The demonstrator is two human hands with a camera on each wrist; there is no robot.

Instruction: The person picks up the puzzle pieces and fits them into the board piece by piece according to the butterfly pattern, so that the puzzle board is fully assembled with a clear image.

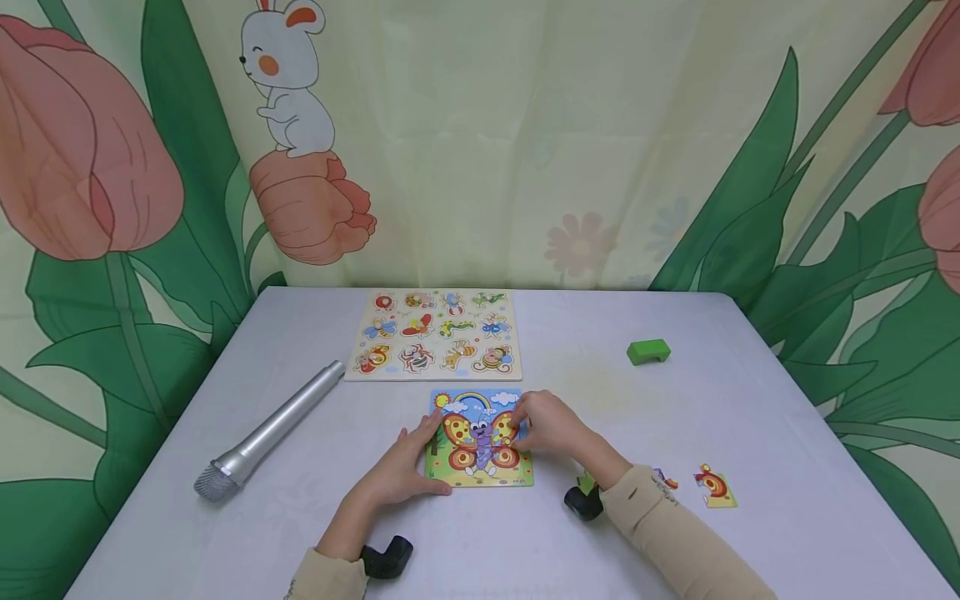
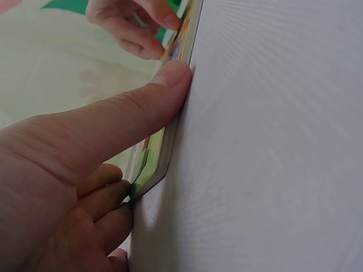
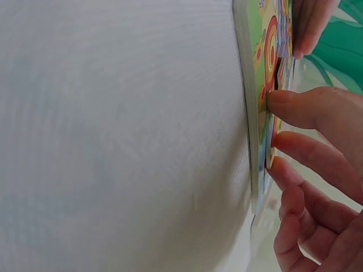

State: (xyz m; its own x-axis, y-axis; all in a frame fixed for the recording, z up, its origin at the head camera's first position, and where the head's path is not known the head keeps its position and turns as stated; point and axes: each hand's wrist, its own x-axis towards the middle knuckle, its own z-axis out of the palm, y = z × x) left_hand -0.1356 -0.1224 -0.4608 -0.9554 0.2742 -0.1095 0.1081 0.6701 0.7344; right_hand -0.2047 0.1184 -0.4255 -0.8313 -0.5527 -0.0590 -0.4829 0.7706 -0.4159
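Note:
A butterfly jigsaw puzzle board lies flat on the table, most of its picture filled. My left hand brackets its near left corner, the thumb straight along the front edge and the fingers against the left side. Over the board's right part, my right hand pinches a puzzle piece by its edge, between thumb and fingers. The piece sits slightly raised from the board and is partly hidden by the fingers. A loose orange-and-yellow puzzle piece lies to the right of the right forearm.
Behind the puzzle lies an insect picture board. A silver microphone is at the left, a green block at the back right. Partly behind the right sleeve lie a green piece and a small colourful piece.

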